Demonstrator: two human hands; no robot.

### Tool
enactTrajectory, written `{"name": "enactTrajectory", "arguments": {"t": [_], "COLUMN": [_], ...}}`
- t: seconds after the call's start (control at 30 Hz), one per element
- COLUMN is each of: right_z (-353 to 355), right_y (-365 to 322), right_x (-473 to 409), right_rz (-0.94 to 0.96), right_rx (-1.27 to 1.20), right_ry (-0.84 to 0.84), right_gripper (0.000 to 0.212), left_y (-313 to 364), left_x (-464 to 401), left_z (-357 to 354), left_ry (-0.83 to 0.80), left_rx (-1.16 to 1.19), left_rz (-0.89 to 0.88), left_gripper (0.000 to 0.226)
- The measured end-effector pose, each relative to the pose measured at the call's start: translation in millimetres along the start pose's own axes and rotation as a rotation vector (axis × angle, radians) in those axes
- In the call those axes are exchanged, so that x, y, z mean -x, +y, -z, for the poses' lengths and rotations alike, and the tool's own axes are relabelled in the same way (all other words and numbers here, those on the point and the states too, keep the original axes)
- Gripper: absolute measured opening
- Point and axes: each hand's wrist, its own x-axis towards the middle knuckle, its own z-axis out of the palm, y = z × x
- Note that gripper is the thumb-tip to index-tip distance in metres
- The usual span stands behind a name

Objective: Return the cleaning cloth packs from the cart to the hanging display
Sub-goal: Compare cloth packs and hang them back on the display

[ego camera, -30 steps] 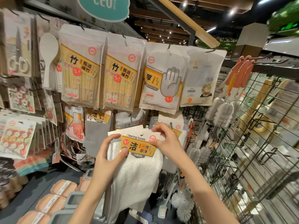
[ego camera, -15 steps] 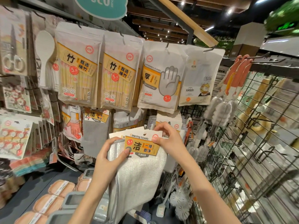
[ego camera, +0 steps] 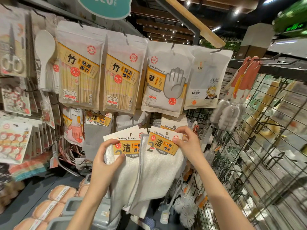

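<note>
Risk sits mainly at the small hang hole in the card header of the right-hand pack (ego camera: 163, 143), which is pinched at its upper right corner between thumb and fingertips of the right hand (ego camera: 186, 143). This pack is held just in front of the packs already hanging (ego camera: 172, 126) on the display; the peg itself is hidden behind the cards, so it cannot be told whether the hole is threaded yet. If the corner pinch lets the card twist, the hole is likely to slide past the peg tip, and the pack could drop among the white brushes (ego camera: 184, 208) below.

A second pack (ego camera: 126, 146) is held lower and to the left by the left hand (ego camera: 103, 165), whose thumb is pressed on the front of the header while the fingers are curled round the cloth's left edge. The two packs overlap — the grey-trimmed edge of the right one lies over the left one — so a pull on one may drag the other and loosen both grips.

The limp white cloths hang well below the cards and could catch on the wire grid rack (ego camera: 259, 146) to the right or on neighbouring hooks. The cart is not seen — how many packs remain cannot be judged.
</note>
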Motion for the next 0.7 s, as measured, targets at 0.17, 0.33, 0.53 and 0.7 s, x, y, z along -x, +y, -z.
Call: {"name": "enactTrajectory", "arguments": {"t": [0.17, 0.33, 0.53, 0.7], "right_z": [12.6, 14.3, 17.4, 14.0], "right_y": [11.6, 25.6, 41.0, 51.8], "right_x": [-8.5, -16.8, -34.4, -46.0], "right_rz": [-0.051, -0.078, -0.086, -0.073], "right_rx": [0.004, 0.005, 0.056, 0.08], "right_ry": [0.043, 0.079, 0.163, 0.177], "right_gripper": [0.03, 0.029, 0.024, 0.021], "left_y": [-0.8, -3.5, -6.6, -9.1], "left_x": [-1.7, -4.0, -8.0, -10.4], "left_z": [-1.3, -1.3, 1.7, 1.4], "left_ry": [0.009, 0.018, 0.027, 0.036], "left_rx": [0.026, 0.042, 0.052, 0.06], "left_rz": [0.019, 0.026, 0.039, 0.067], "left_gripper": [0.046, 0.046, 0.046, 0.049]}}
